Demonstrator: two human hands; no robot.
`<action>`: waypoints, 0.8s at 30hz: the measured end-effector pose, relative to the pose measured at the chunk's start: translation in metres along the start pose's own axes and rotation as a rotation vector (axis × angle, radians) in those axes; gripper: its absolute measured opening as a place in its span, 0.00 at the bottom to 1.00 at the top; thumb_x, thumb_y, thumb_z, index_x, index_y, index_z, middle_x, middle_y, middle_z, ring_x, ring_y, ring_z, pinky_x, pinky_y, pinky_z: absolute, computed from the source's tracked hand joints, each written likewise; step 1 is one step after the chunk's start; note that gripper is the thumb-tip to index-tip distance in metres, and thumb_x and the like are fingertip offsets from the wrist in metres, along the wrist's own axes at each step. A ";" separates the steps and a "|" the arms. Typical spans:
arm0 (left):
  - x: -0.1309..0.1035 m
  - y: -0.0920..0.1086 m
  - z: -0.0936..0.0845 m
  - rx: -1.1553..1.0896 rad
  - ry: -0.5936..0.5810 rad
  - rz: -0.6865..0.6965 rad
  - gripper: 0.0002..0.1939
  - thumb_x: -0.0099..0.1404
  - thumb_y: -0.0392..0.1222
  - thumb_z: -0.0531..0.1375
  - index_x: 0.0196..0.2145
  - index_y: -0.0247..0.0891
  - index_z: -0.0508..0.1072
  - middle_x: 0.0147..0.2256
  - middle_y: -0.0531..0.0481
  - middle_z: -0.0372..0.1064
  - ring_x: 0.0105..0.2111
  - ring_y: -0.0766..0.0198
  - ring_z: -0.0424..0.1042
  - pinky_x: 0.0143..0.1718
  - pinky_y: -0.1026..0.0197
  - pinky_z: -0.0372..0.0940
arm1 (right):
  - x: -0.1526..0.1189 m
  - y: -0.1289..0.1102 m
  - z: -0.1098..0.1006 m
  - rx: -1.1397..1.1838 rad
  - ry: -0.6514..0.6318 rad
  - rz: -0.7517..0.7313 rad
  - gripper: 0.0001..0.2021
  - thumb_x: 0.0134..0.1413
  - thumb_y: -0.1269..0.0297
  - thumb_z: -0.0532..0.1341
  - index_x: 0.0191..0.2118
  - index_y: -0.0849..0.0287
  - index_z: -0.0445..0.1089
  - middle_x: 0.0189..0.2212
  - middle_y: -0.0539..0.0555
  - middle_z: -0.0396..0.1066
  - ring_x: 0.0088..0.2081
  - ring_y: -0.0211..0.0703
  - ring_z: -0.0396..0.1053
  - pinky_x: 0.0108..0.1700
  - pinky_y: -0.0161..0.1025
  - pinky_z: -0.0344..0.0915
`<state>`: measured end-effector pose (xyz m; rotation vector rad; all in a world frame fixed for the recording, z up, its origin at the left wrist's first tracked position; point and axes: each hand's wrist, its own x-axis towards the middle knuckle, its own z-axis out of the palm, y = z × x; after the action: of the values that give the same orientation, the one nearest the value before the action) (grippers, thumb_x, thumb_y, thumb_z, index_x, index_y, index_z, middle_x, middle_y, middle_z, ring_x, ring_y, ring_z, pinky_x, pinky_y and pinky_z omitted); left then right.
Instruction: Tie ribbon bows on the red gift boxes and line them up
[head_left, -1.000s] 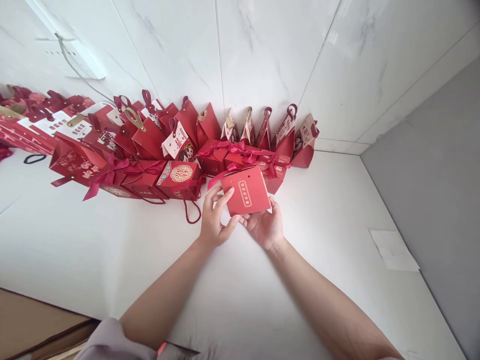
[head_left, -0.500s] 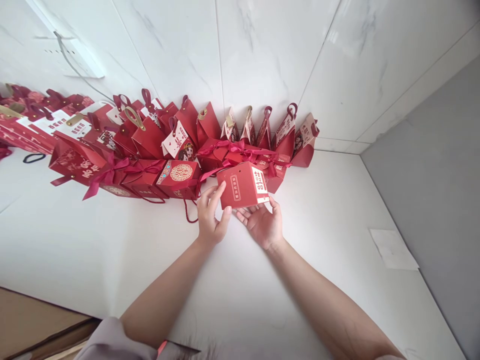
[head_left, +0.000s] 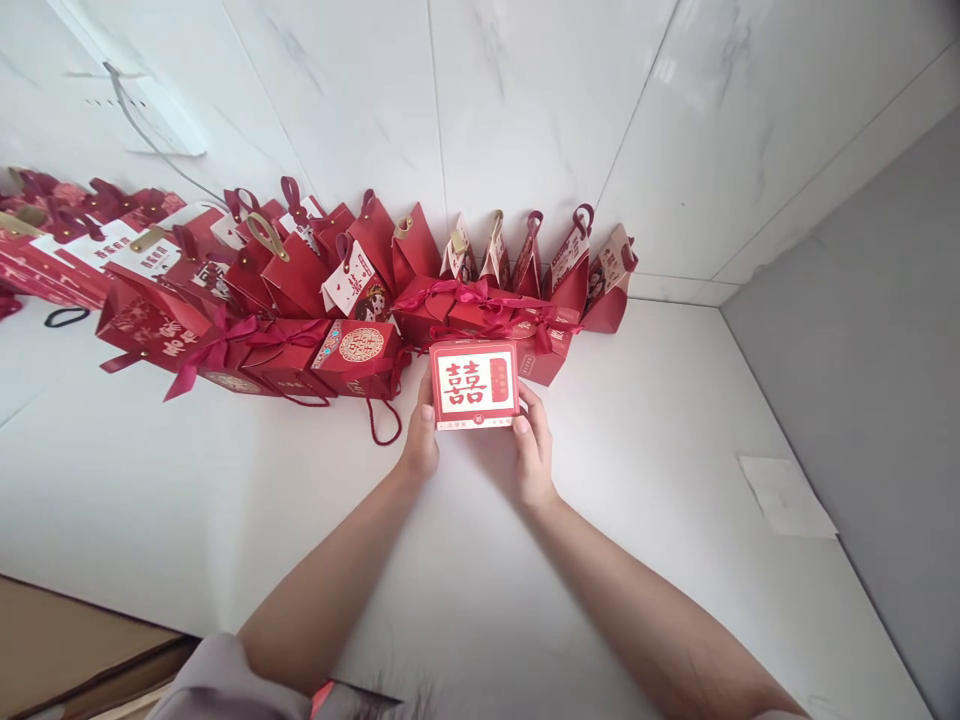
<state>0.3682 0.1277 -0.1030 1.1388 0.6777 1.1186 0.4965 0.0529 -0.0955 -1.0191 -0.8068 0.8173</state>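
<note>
A red gift box (head_left: pixel 501 390) with a white panel and red double-happiness characters faces me near the middle of the view. My left hand (head_left: pixel 423 432) grips its left side, the thumb in front and most fingers hidden behind. On the other side, my right hand (head_left: pixel 535 450) holds the lower right edge, with its thumb near the front corner. Just behind the held box are red boxes tied with ribbon (head_left: pixel 480 293). To the left, close to my left hand, lies a red box with a round gold emblem (head_left: pixel 363 345) and a dark red cord (head_left: pixel 385 440).
Many red gift bags (head_left: pixel 300 275) with loop handles line the tiled wall (head_left: pixel 517 110). A white sheet (head_left: pixel 786 496) lies on the white tabletop (head_left: pixel 660 440) at right. A cable (head_left: pixel 150 125) hangs from a wall socket, and cardboard (head_left: pixel 67 640) shows at lower left.
The box has been turned so that its double-happiness panel faces me instead of its plain red side. Both hands have shifted to grip its two sides, the right hand's open palm now closed on it.
</note>
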 end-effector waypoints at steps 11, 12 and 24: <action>0.007 0.015 0.010 -0.315 -0.022 -0.256 0.31 0.67 0.64 0.49 0.57 0.42 0.68 0.58 0.45 0.67 0.61 0.44 0.62 0.57 0.42 0.63 | -0.007 -0.007 0.002 -0.241 -0.039 -0.240 0.24 0.59 0.56 0.61 0.61 0.44 0.62 0.65 0.54 0.52 0.68 0.55 0.46 0.67 0.57 0.50; 0.007 0.018 0.011 -0.369 -0.028 -0.307 0.32 0.67 0.64 0.48 0.58 0.41 0.68 0.57 0.45 0.68 0.59 0.44 0.64 0.55 0.41 0.64 | -0.008 -0.008 0.003 -0.226 -0.052 -0.239 0.25 0.59 0.57 0.61 0.62 0.44 0.60 0.66 0.53 0.51 0.68 0.55 0.46 0.67 0.58 0.51; 0.007 0.020 0.012 -0.309 -0.153 -0.284 0.22 0.71 0.51 0.49 0.58 0.42 0.69 0.55 0.47 0.70 0.55 0.47 0.69 0.55 0.45 0.66 | -0.006 -0.011 0.005 -0.265 -0.081 -0.187 0.23 0.63 0.61 0.58 0.63 0.41 0.61 0.67 0.48 0.52 0.68 0.51 0.48 0.69 0.57 0.44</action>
<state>0.3749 0.1304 -0.0795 0.8251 0.5077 0.8497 0.4918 0.0458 -0.0848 -1.1283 -1.0837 0.6047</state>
